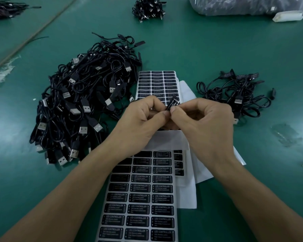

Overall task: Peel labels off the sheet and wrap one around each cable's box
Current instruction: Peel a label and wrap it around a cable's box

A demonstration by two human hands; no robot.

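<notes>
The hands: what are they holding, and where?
Left hand and right hand both pinch a small black labelled box by its lower end; its top pokes free.

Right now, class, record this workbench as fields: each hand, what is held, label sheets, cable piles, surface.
Left hand: fingers pinch the black item from the left
Right hand: fingers pinch the same item from the right
Black item: small, printed CONTROLLER; label or labelled box, cannot tell
Near sheet: rows of black LED CONTROLLER labels
Far sheet: more black labels, beyond the hands
Large cable pile: left of both sheets, USB plugs showing
Small cable pile: right of the far sheet
Table: green
</notes>
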